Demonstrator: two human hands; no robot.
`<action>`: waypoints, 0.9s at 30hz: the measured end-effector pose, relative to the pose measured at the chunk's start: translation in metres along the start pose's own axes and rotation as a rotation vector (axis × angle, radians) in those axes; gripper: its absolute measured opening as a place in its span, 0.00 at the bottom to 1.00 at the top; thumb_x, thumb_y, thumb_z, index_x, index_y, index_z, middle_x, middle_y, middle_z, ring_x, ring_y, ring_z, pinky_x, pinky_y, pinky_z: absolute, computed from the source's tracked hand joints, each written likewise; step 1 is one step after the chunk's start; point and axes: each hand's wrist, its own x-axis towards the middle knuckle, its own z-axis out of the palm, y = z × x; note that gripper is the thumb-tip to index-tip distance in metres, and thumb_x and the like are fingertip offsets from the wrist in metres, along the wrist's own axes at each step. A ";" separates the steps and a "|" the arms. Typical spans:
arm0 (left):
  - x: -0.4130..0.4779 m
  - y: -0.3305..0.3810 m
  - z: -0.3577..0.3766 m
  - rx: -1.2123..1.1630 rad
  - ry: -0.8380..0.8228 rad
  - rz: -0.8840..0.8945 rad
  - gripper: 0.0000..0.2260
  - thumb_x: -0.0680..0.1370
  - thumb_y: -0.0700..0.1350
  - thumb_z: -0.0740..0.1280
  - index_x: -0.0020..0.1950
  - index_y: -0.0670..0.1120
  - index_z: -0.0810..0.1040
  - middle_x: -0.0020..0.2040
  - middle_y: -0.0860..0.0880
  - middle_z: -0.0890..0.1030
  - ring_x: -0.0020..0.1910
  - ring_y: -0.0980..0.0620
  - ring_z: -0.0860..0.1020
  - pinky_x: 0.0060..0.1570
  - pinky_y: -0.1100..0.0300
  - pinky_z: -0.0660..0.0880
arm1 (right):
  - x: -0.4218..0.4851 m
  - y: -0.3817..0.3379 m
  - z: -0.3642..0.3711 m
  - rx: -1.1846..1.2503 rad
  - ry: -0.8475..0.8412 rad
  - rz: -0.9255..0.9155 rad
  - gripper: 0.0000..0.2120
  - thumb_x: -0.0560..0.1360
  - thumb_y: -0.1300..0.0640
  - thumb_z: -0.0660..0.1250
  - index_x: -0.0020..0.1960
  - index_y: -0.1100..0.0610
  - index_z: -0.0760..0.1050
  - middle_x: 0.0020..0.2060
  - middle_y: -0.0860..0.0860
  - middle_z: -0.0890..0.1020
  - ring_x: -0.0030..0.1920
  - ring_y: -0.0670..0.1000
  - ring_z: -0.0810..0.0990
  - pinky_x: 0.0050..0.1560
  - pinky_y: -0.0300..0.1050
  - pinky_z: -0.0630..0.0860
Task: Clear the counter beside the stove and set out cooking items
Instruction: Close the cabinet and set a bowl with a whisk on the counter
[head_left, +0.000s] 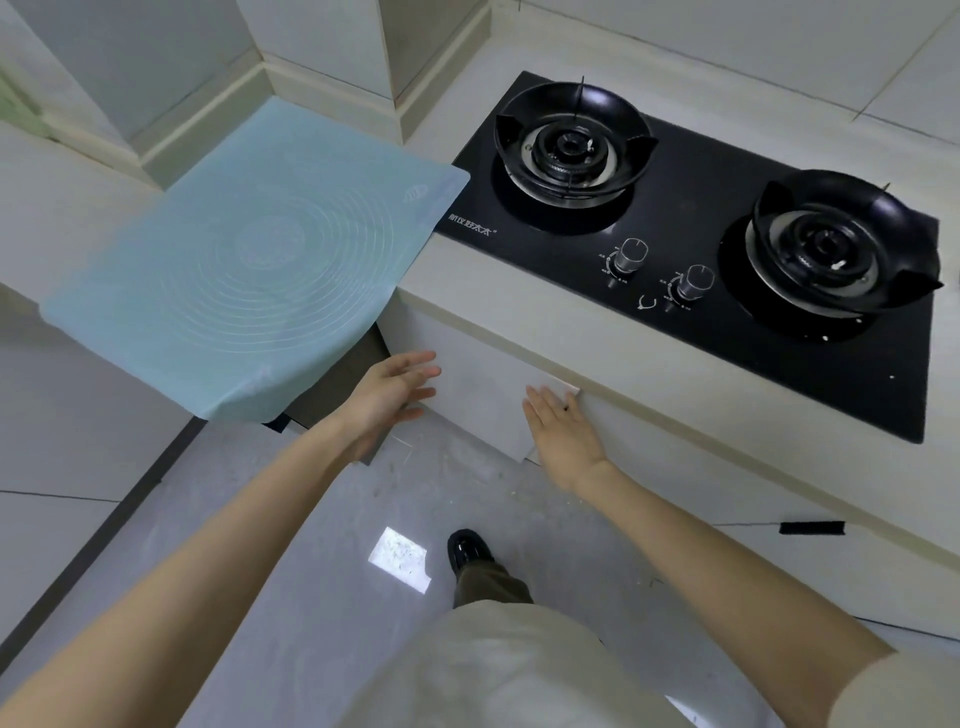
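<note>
Both my hands empty, fingers straight: left hand (392, 395) and right hand (563, 434) at cabinet front (478, 400) below stove (701, 249); blue mat (249, 260) on surface (498, 291).

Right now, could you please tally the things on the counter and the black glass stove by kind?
Light blue silicone mat: 1
Black gas burners: 2
Silver metal control knobs: 2
Total: 5
</note>
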 end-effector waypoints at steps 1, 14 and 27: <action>-0.006 -0.002 0.003 0.003 -0.006 0.014 0.15 0.80 0.44 0.64 0.67 0.51 0.73 0.63 0.50 0.77 0.60 0.51 0.77 0.59 0.56 0.74 | -0.010 -0.001 -0.003 0.018 0.021 -0.015 0.36 0.78 0.61 0.59 0.78 0.62 0.40 0.78 0.57 0.42 0.78 0.57 0.41 0.76 0.56 0.41; -0.101 -0.019 0.058 0.094 -0.154 0.195 0.15 0.81 0.43 0.62 0.68 0.49 0.73 0.61 0.52 0.79 0.59 0.51 0.78 0.56 0.57 0.75 | -0.172 0.004 0.004 0.378 0.310 0.275 0.26 0.81 0.59 0.54 0.78 0.53 0.54 0.76 0.50 0.61 0.74 0.52 0.60 0.75 0.48 0.50; -0.133 -0.020 0.223 0.485 -0.289 0.416 0.17 0.80 0.39 0.59 0.68 0.50 0.73 0.69 0.51 0.71 0.67 0.51 0.69 0.65 0.59 0.64 | -0.321 0.070 0.109 0.831 0.385 0.806 0.21 0.79 0.60 0.59 0.72 0.55 0.68 0.69 0.54 0.73 0.65 0.56 0.73 0.62 0.49 0.72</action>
